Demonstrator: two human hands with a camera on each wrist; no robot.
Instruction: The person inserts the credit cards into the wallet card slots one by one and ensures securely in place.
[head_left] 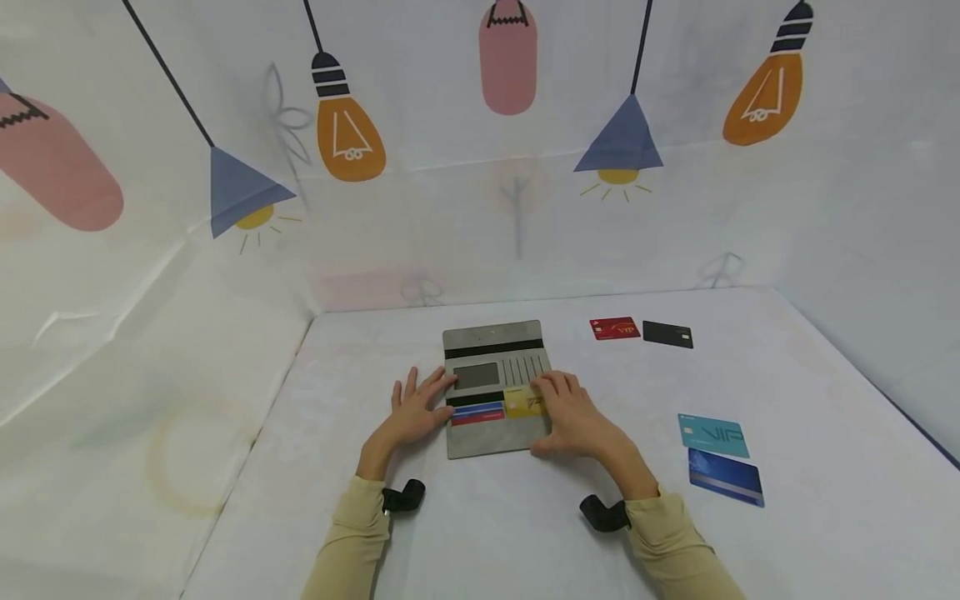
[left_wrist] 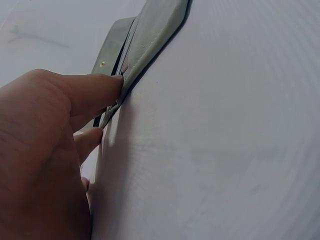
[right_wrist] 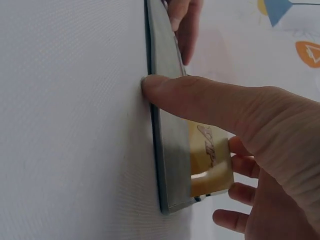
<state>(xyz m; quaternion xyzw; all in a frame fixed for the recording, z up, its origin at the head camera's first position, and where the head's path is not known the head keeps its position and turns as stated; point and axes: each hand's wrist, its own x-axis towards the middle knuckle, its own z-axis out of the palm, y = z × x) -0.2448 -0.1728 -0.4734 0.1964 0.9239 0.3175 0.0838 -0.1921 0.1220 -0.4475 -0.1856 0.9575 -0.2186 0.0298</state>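
An unfolded grey card wallet [head_left: 480, 442] lies in the middle of the table, with dark bands, a dark window and several slots. Blue and red cards [head_left: 477, 413] show in its near left pocket. A gold card [head_left: 519, 402] sits in the near right pocket, its upper part showing. My left hand [head_left: 411, 414], fingers spread, touches the wallet's left edge with the thumb on its surface. On the right side, my right hand [head_left: 576, 417] sets its thumb on the wallet's near edge and bends its fingertips over the gold card's far edge.
Beyond the wallet to the right lie a red VIP card [head_left: 615, 328] and a black card [head_left: 667, 334]. Nearer on the right are a teal VIP card [head_left: 712, 435] and a blue card [head_left: 725, 477]. Patterned white cloth walls [head_left: 450, 217] border the white table [head_left: 810, 383].
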